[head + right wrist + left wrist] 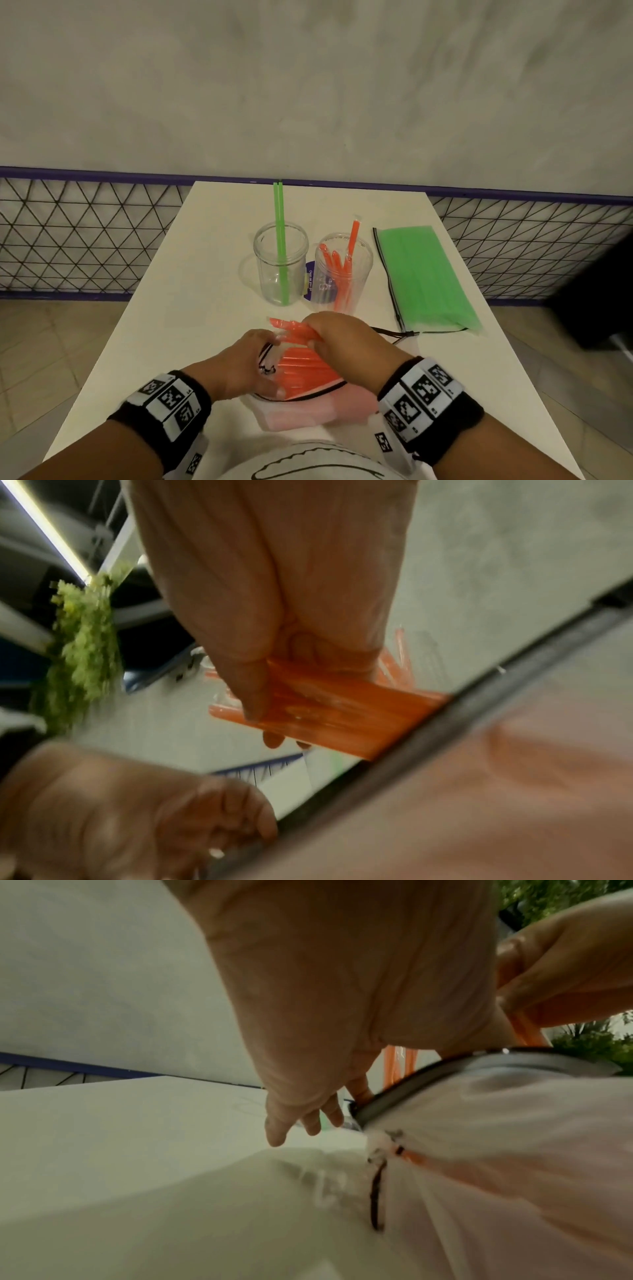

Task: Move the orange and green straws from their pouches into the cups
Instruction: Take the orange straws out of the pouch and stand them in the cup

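My right hand (pixel 317 337) grips a bundle of orange straws (pixel 291 329) that sticks halfway out of the orange pouch (pixel 308 413) at the near table edge. In the right wrist view the thumb and fingers of the right hand (pixel 274 696) curl round the orange straws (pixel 342 712) above the pouch's zipper rim (pixel 445 737). My left hand (pixel 269 363) holds the mouth of the orange pouch (pixel 514 1150) open by its rim. The left clear cup (pixel 281 263) holds green straws (pixel 281 240). The right clear cup (pixel 342 274) holds several orange straws. The green pouch (pixel 424 277) lies at the right.
The white table (pixel 205 274) ends at a purple rail and a wire-mesh fence (pixel 85 233) along a grey wall. A purple label (pixel 311 281) lies between the cups. A dark object (pixel 599 291) stands off the table's right side.
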A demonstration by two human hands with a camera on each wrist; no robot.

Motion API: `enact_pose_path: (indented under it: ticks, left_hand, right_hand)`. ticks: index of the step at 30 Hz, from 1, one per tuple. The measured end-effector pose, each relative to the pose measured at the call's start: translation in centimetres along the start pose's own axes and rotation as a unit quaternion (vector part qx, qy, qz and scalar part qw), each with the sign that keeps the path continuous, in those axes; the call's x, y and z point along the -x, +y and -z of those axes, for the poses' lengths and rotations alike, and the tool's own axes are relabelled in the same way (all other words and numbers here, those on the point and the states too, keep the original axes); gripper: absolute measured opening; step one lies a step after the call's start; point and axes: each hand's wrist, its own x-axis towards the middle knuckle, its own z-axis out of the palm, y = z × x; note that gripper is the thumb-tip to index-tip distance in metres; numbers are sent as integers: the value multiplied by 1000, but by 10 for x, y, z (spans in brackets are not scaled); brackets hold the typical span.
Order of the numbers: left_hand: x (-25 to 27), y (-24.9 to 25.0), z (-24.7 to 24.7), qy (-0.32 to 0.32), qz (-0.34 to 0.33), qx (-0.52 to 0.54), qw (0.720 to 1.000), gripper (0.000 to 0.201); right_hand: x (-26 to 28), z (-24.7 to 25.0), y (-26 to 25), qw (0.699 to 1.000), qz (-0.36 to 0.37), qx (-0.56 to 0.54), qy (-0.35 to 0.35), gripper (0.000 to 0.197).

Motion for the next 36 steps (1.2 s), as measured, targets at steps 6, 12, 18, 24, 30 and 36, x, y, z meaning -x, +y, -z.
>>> enact_pose_path:
  ticks: [6, 12, 18, 24, 30, 36]
  left_hand:
    - [-11, 23, 22, 24, -35, 34, 999, 98]
    - [-28, 76, 20, 52, -98, 89, 990, 96]
    - [-60, 120, 10, 107, -120, 197, 967, 73]
    - [-94, 129, -2, 153, -106, 307, 933, 137]
    - [-102, 130, -9, 215, -84, 257, 938, 139]
    - [-115, 127, -12, 256, -95, 236, 933, 121]
  right_hand:
    - [20, 65, -17, 968, 3, -249, 7, 62]
    - [30, 117, -13, 818, -48, -535, 208, 24]
    - [25, 139, 12, 682, -6, -650, 335, 23]
    - [17, 155, 15, 639, 32, -566, 521, 22]
    - [-13, 128, 14, 705, -43, -468, 531, 22]
    - [-40, 78, 20, 776, -113, -458, 418, 16]
